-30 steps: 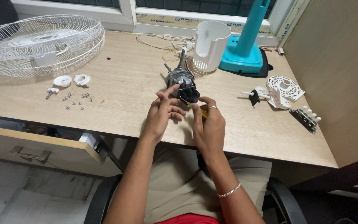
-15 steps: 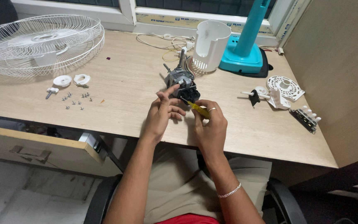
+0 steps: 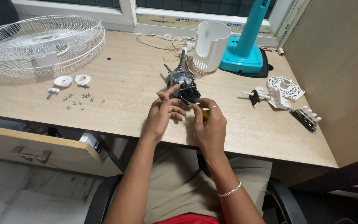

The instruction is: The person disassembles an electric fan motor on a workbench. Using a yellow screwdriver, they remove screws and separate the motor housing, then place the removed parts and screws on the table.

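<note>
Printed yellow strip label (image 3: 175, 20), window sill

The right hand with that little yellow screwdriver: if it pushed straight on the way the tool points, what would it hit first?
The right hand aims its yellow screwdriver up-left at the fan motor, probably its black end, where the left hand steadies it. Depth is hard to judge.

The desk (image 3: 117, 95) carries one fan motor (image 3: 181, 83), one yellow-handled screwdriver (image 3: 199, 109), one white wire fan guard (image 3: 42, 43), one white motor housing (image 3: 210, 45), one teal fan stand (image 3: 245, 49), two small white round caps (image 3: 72, 80), one white vented plate (image 3: 286, 87), one switch block (image 3: 306, 118), and a scatter of about ten small screws (image 3: 76, 101). Two hands (image 3: 162, 112) are in view.
</note>
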